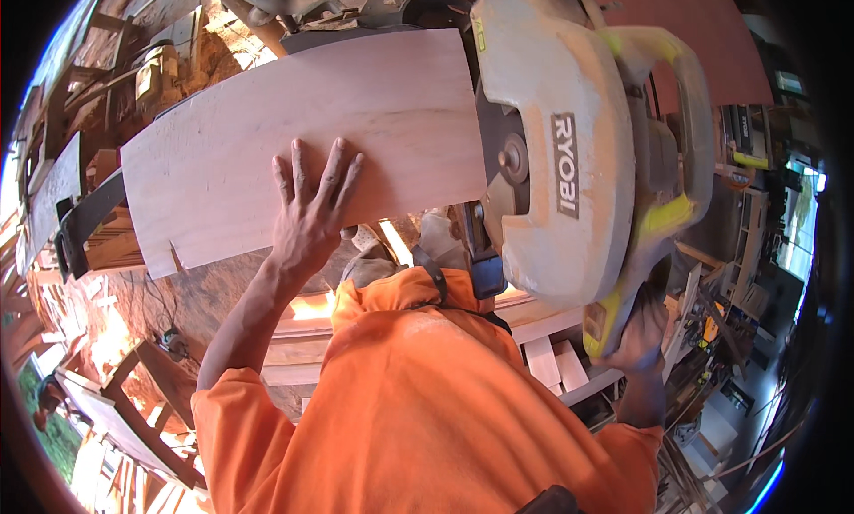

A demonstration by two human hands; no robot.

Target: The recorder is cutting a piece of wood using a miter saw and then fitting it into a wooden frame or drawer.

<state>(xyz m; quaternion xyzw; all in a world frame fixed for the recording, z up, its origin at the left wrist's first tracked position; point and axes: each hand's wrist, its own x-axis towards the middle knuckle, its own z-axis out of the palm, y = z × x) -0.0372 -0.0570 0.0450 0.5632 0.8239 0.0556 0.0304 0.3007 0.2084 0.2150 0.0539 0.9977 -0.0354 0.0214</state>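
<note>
My left hand [310,216] lies on a pale wooden board [205,185] with its fingers spread, thumb at the near edge. The board lies crosswise on the saw's support, its right end at the blade of a grey, dusty power saw [556,78] with yellow-green trim. A round blade hub [513,163] shows beside the board. My right hand [639,332] is wrapped round the saw's lower yellow-and-grey handle [605,318], at the right of my orange-shirted body. The board's small notch shows near its lower left corner.
A red-brown panel [703,34] stands at the upper right. Timber offcuts [556,363] lie below the saw. Wooden frames [129,398] and scrap pieces crowd the left. Shelves and tools [738,247] line the right. A person [52,394] is at the far lower left.
</note>
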